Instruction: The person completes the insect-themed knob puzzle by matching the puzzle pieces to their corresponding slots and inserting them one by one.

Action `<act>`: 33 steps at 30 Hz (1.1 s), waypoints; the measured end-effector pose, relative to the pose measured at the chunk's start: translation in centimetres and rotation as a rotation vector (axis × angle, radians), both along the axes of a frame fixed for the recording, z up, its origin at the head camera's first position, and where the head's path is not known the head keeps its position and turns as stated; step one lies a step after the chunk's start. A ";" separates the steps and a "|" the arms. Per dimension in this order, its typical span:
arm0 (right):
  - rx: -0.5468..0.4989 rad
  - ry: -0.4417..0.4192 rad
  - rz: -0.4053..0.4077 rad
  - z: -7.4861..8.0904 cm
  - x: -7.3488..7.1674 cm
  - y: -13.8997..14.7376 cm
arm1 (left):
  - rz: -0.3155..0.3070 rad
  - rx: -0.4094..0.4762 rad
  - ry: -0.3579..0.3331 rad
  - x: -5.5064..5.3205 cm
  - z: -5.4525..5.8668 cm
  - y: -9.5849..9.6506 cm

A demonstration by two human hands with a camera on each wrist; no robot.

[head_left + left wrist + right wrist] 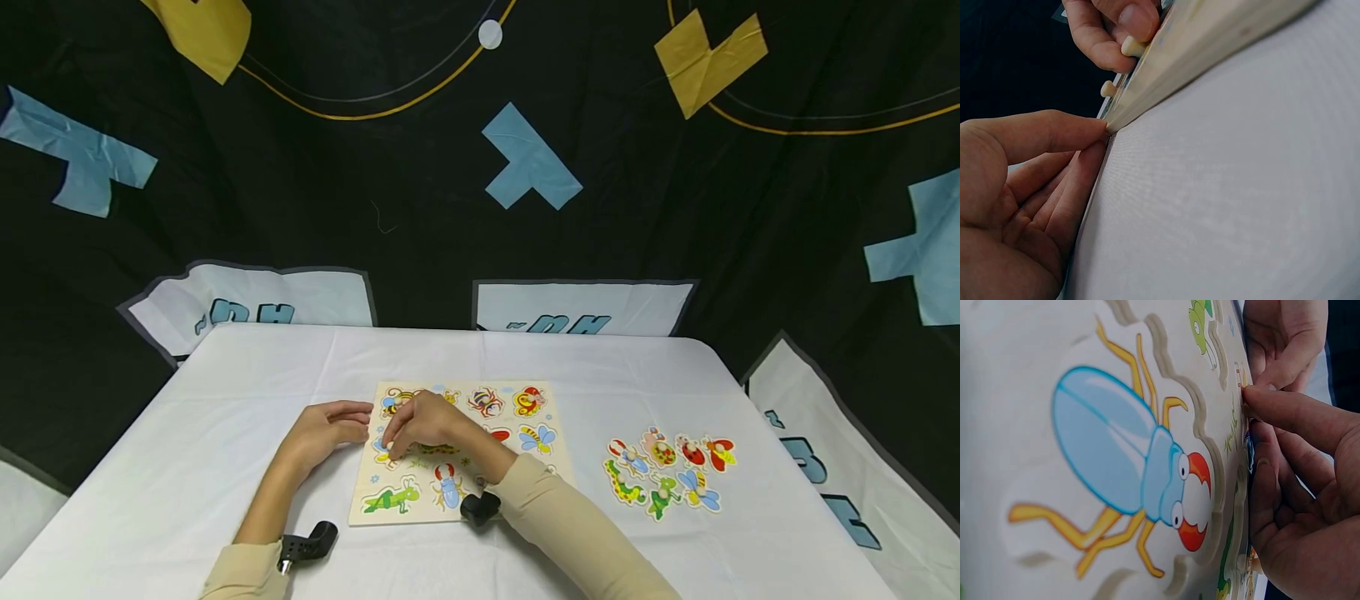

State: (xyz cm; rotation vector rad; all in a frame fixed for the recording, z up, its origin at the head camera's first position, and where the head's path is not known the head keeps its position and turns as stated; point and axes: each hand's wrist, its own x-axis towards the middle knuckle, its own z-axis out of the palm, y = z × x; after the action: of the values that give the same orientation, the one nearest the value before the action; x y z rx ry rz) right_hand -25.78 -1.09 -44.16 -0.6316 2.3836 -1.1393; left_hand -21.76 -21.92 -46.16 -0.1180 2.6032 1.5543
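A pale wooden puzzle board (360,487) with insect pictures lies on the white table. My right hand (426,419) reaches across it and, with thumb and finger, pinches a small knob (1130,47) on a puzzle piece (381,455) at the board's left side; its fingers cover much of the piece. My left hand (321,433) touches the board's left edge, thumb and fingertips meeting the wood in the left wrist view. Another knob (1107,89) stands up between the two hands. Nearer me are a green grasshopper (392,497) and a blue beetle (1110,444) in its recess.
To the right of the board, several loose insect pieces lie in a cluster, among them a green caterpillar (625,485), a green frog-like piece (663,498) and a blue-winged bee (699,490). A spider (486,402) shows on the board's far row. A black curtain (420,200) hangs behind the table.
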 end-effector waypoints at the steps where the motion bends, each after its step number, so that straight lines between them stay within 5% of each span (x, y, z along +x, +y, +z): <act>1: -0.001 0.002 0.001 0.0 0.0 0.0 | 0.000 0.000 0.001 0.0 0.0 0.0; 33: 0.042 -0.022 -0.016 0.0 -0.4 -0.4 | -0.008 -0.001 0.020 0.0 0.0 -0.1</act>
State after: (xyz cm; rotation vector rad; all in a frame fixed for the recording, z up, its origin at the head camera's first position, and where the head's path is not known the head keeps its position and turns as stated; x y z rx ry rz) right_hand -26.19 -1.46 -44.17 -0.5837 2.3920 -1.0943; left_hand -21.74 -21.98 -46.11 -0.0923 2.6157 1.5599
